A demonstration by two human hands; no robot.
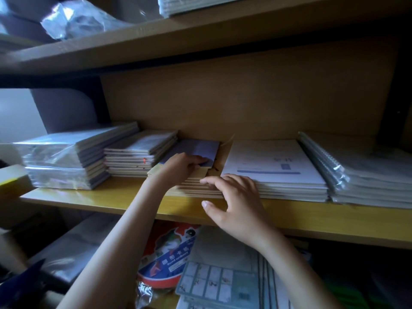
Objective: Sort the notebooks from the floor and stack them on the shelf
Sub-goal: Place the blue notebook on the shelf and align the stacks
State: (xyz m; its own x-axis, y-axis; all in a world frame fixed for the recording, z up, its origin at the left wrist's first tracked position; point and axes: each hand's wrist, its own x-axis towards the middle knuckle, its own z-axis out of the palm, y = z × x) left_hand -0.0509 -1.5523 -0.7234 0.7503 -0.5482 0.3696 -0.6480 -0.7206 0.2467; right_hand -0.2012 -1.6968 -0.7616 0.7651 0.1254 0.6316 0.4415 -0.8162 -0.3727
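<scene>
Red-and-blue packet (166, 262) printed "形卡纸", blue title on white notebook (267, 166) blurred

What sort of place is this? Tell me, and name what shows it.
Probably a stationery stockroom or shop storage: tan wooden shelves carry a clear-plastic-wrapped bundle of grey notebooks, a stack of white-covered notebooks and wrapped spiral-bound pads.

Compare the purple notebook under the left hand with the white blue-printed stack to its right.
The purple notebook is dark and plain; the white blue-printed stack is pale with printing. The notebook is narrower and gripped by the left hand; the stack is wider, with the right hand at its front corner. Both lie flat, on one wooden shelf.
</scene>
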